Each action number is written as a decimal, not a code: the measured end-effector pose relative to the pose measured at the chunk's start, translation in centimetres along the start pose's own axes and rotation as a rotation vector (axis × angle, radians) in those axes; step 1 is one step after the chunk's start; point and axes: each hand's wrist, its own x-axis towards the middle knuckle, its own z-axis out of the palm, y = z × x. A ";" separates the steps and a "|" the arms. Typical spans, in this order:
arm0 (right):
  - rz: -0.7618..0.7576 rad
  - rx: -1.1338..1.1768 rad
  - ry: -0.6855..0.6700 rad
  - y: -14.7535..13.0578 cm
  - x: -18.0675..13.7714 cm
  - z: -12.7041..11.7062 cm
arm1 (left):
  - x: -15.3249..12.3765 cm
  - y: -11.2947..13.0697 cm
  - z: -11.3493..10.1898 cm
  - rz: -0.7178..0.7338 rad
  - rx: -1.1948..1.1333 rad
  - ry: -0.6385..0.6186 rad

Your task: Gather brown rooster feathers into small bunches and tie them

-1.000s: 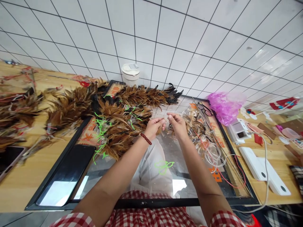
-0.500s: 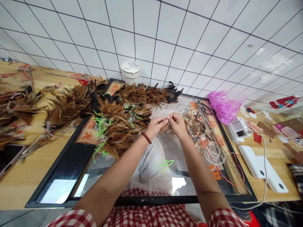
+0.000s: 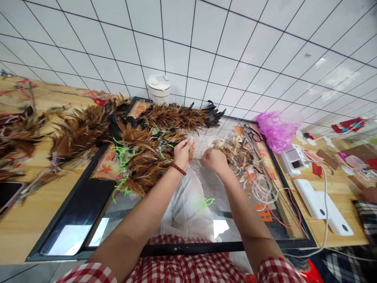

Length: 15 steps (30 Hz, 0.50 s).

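My left hand [image 3: 182, 153] is closed in a pinch, with a small bit of brown feather [image 3: 192, 152] showing at its fingers. A red bead bracelet [image 3: 178, 169] circles that wrist. My right hand [image 3: 216, 160] is curled closed a short way to the right; whatever its fingers hold is hidden. Left of my hands lie brown feather bundles [image 3: 147, 173] with bright green ties [image 3: 119, 157]. Close beyond my right hand is a heap of loose pale and brown feathers [image 3: 235, 151]. Nearer me, green ties [image 3: 202, 203] rest on the black-framed glass panel [image 3: 203, 248].
A black phone [image 3: 79, 216] lies at the panel's left. White cord [image 3: 262, 188], glasses [image 3: 253, 133] and a purple plastic bag [image 3: 278, 129] are on the right, beside a white power strip [image 3: 322, 206]. A lidded white container [image 3: 159, 88] stands by the tiled wall. Another person's sleeve [image 3: 365, 218] shows at far right.
My hands were together at the fingertips and have moved apart, the left one slightly up and left. The right hand has curled closed. The whole view has shifted slightly.
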 end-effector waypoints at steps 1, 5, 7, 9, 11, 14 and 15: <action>-0.006 0.010 -0.012 -0.1 0.0 0.1 | 0.0 0.0 0.0 0.005 -0.007 0.007; -0.003 0.109 -0.050 -0.4 -0.2 -0.1 | 0.1 0.0 0.0 0.006 -0.040 0.031; 0.000 0.120 -0.071 -0.7 -0.4 -0.3 | 0.1 0.0 0.1 0.001 -0.039 0.031; -0.003 0.109 -0.085 -1.2 -0.5 -0.3 | 0.1 0.0 0.1 0.002 -0.032 0.030; -0.006 0.091 -0.093 -1.7 -0.6 -0.1 | 0.1 -0.1 0.1 0.007 -0.029 0.030; -0.020 0.037 -0.085 -2.1 -0.6 0.2 | 0.1 -0.2 0.0 -0.003 -0.021 0.025; -0.029 0.021 -0.081 -2.2 -0.6 0.3 | 0.1 -0.2 0.0 -0.007 -0.018 0.023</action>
